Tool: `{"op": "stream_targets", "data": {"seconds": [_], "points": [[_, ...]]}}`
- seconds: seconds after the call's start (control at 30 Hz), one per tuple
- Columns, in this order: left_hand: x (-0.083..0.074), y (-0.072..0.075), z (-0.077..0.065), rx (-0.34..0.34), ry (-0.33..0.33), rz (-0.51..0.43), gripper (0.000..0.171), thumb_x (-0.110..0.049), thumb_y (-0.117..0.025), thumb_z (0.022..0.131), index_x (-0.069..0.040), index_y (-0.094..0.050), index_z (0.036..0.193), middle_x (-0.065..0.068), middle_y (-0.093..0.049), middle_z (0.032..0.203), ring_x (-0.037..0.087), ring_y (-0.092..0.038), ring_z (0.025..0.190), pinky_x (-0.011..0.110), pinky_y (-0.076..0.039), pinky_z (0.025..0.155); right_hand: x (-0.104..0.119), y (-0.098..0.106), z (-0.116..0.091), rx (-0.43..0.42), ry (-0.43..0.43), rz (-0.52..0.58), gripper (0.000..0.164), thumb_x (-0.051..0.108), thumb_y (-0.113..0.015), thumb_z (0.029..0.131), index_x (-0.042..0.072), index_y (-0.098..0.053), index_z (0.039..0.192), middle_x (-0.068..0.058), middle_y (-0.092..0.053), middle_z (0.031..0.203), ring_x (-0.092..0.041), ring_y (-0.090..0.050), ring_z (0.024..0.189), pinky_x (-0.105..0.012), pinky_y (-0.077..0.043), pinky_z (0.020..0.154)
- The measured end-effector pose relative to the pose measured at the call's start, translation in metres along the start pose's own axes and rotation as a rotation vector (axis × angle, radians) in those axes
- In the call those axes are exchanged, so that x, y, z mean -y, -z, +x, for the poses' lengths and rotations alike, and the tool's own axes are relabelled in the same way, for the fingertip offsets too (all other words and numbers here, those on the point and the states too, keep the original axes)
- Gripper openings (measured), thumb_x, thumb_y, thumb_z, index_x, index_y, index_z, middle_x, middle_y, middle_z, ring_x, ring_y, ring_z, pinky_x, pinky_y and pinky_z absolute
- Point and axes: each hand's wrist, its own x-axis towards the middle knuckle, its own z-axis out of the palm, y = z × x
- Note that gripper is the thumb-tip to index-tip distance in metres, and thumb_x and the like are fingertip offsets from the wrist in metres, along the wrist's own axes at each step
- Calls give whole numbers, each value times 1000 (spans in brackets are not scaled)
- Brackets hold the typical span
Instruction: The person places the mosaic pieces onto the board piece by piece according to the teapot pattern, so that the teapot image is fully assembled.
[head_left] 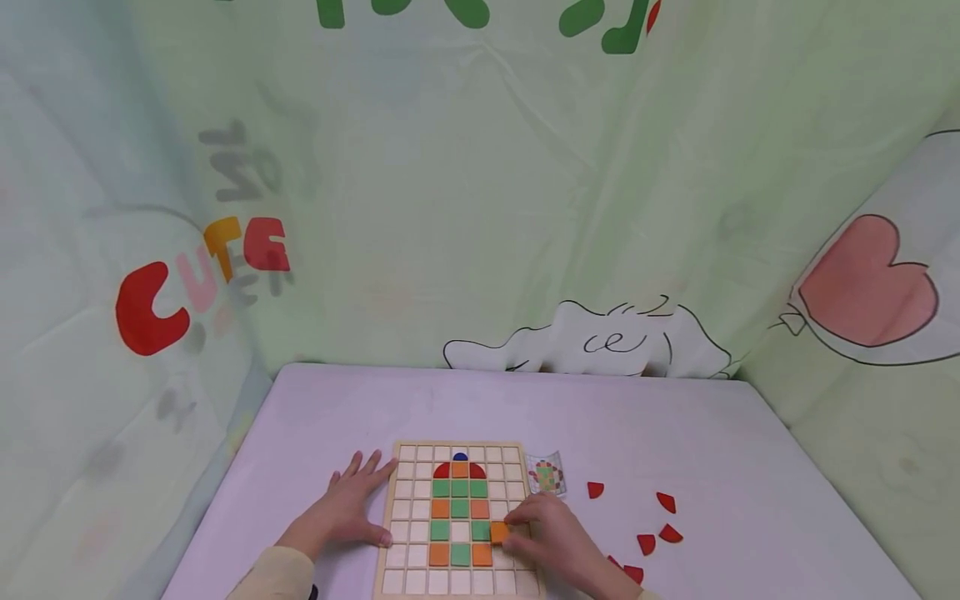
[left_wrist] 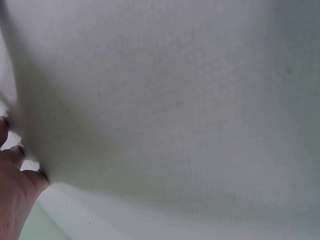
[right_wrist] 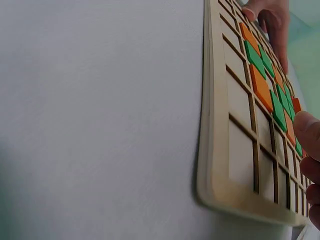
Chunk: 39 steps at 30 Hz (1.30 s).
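A wooden grid board [head_left: 397,579] lies on the table, bearing green, orange and red pieces and a small blue one [head_left: 461,457] in its top row. My right hand [head_left: 551,533] pinches an orange square tile [head_left: 499,532] over the board's right half, beside a green tile [head_left: 480,530]. In the right wrist view the thumb [right_wrist: 307,131] shows near that tile. My left hand [head_left: 348,504] has its fingers spread, with fingertips and thumb at the board's left edge. Only part of it appears in the left wrist view, beside pale cloth [left_wrist: 165,110].
A small printed picture card [head_left: 546,474] sits against the board's upper right side. Several red quarter-round pieces [head_left: 647,544] are scattered to the right on the pale table [head_left: 337,408]. Printed cloth walls [head_left: 420,208] stand behind the table and at its sides.
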Motion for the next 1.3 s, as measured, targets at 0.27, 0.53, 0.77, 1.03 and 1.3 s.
{"op": "stream_targets", "data": {"seconds": [0.27, 0.53, 0.77, 1.03, 1.3], "points": [[13, -9, 6, -24, -61, 5, 119, -48, -97, 56, -12, -42, 156, 26, -30, 165, 56, -13, 153, 80, -13, 116, 15, -12, 15, 13, 99, -27, 20, 27, -85, 83, 12, -82, 95, 11, -75, 89, -7, -56, 89, -28, -54, 81], [-1, 1, 0, 7, -4, 10, 117, -38, -98, 59, -10, -40, 157, 25, -27, 166, 53, -11, 155, 77, -13, 118, 26, -22, 28, 25, 109, -126, 21, 29, -86, 81, 15, -83, 95, 12, -75, 87, -6, -54, 88, -25, -52, 79], [-3, 2, -2, -9, 0, 16, 116, -34, -99, 57, -9, -43, 155, 24, -30, 166, 53, -14, 155, 78, -15, 117, 33, -27, 32, 45, 108, -182, 21, 31, -86, 81, 16, -83, 95, 12, -74, 89, -9, -54, 91, -29, -54, 86], [-1, 1, -2, -14, 0, 13, 116, -36, -99, 57, -10, -43, 155, 24, -30, 166, 53, -14, 155, 77, -15, 118, 37, -28, 34, 58, 89, -203, 20, 31, -86, 81, 16, -83, 94, 12, -72, 87, -8, -51, 89, -25, -52, 80], [-1, 1, -2, -14, 6, 14, 117, -37, -99, 57, -10, -42, 156, 23, -30, 166, 52, -13, 155, 77, -15, 118, 39, -30, 35, 40, 87, -216, 20, 31, -87, 81, 16, -83, 93, 12, -72, 86, -8, -50, 87, -25, -51, 78]]}}
